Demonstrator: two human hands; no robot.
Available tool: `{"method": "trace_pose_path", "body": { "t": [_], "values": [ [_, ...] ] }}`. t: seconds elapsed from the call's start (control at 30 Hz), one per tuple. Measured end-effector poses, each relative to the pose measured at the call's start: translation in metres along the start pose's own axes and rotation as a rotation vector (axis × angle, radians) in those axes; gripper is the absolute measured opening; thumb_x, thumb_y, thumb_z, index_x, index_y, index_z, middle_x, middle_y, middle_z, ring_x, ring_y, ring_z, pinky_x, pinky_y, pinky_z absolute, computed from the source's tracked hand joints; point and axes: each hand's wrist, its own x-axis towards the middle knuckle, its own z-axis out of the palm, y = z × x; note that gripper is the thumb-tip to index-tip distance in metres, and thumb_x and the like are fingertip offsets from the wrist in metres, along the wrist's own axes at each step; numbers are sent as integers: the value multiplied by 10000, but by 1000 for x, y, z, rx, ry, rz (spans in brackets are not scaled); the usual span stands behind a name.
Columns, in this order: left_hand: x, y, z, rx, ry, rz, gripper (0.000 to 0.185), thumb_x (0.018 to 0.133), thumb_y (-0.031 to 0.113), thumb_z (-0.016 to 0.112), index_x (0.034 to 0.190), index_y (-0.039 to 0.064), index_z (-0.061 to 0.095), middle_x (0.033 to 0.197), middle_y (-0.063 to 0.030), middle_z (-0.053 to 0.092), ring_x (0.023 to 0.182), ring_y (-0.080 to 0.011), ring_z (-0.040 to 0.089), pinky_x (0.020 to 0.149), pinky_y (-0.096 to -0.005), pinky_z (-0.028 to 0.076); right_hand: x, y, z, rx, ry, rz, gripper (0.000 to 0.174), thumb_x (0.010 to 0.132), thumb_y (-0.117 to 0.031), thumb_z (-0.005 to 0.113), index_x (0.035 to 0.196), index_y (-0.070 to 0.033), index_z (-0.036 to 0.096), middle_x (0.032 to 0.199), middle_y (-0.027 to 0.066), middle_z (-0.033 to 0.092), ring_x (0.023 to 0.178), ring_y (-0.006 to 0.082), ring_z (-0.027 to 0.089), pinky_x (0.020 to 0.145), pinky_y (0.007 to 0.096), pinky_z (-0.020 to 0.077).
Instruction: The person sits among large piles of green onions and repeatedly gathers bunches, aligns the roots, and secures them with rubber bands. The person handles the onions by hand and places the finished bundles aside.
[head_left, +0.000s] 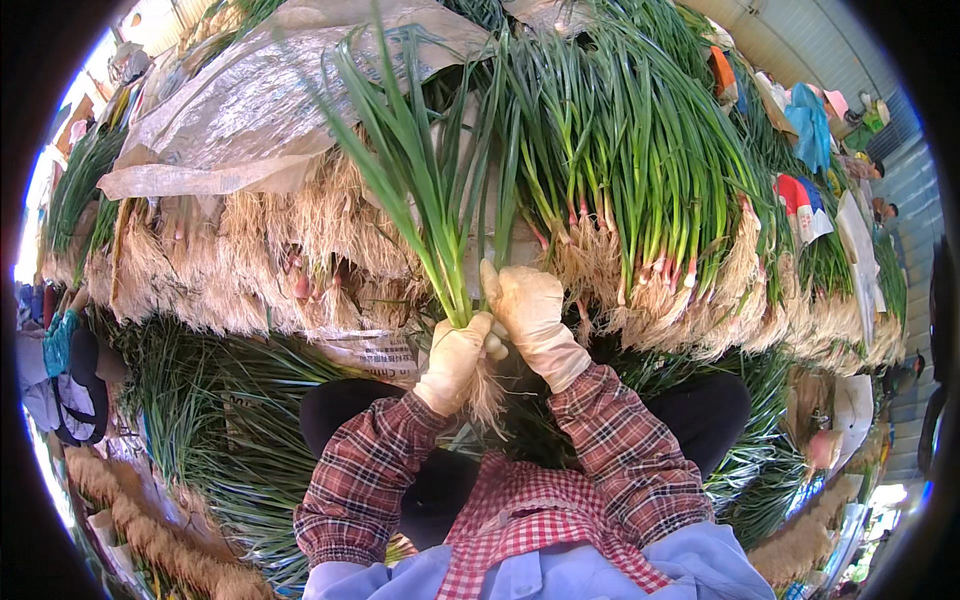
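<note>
My left hand (456, 356), in a pale rubber glove, is closed around the lower stalks of a small bunch of green garlic plants (448, 262). Their leaves point up and away, and pale roots hang below the fist. My right hand (534, 311), gloved alike, is beside it, touching or nearly touching; its fingers are bent near the stalks and one leaf, and whether they grip anything is unclear. Just beyond, to the right, lies a row of rooted green plants (652, 187) with pinkish-white bases.
A plastic sheet (247, 97) covers piled plants at the upper left, their dry roots (187, 262) facing me. Loose green leaves (240, 405) lie around my knees. A blue plastic bag (810, 127) is at the upper right. Another person's arm (73, 301) shows at the far left.
</note>
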Motion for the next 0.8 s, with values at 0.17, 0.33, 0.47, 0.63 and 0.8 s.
{"method": "trace_pose_path", "body": {
  "t": [0.17, 0.33, 0.47, 0.63, 0.8],
  "values": [
    [-3, 0, -3, -153, -142, -82, 234, 988, 213, 540, 902, 25, 650, 631, 31, 521, 572, -101, 528, 516, -218, 423, 3, 24, 11, 53, 86, -253, 745, 1025, -524, 200, 588, -66, 592, 541, 132, 543, 494, 312, 553, 511, 413, 442],
    [-8, 9, 6, -345, -249, -205, 211, 978, 212, 566, 861, 38, 589, 638, 41, 453, 607, -121, 516, 566, -252, 450, -7, 51, 3, 545, -17, -137, 611, 1015, -509, 382, 637, -63, 560, 551, 100, 501, 536, 271, 513, 577, 401, 435],
    [-12, 16, 5, -382, -255, -242, 260, 987, 203, 543, 756, 93, 497, 611, 54, 412, 559, -110, 431, 555, -241, 411, 2, 63, -38, 1226, 58, 28, 471, 1012, -403, 490, 676, -83, 569, 541, 6, 479, 501, 129, 503, 515, 274, 445],
    [-7, 20, -10, -478, -564, -244, 325, 990, 244, 525, 702, 99, 486, 524, 53, 350, 541, -114, 394, 571, -276, 382, -33, 71, -61, 1415, -97, 267, 533, 1030, -465, 414, 742, -99, 672, 512, -4, 539, 471, 90, 518, 457, 223, 423],
    [-1, 13, -12, -574, -611, -158, 321, 959, 290, 507, 739, 63, 562, 551, 12, 462, 619, -186, 486, 674, -339, 408, -106, 68, -7, 233, -1073, 101, 518, 954, -480, 527, 1271, -75, 595, 1041, 127, 651, 957, 250, 602, 879, 340, 456]
  ]
}}
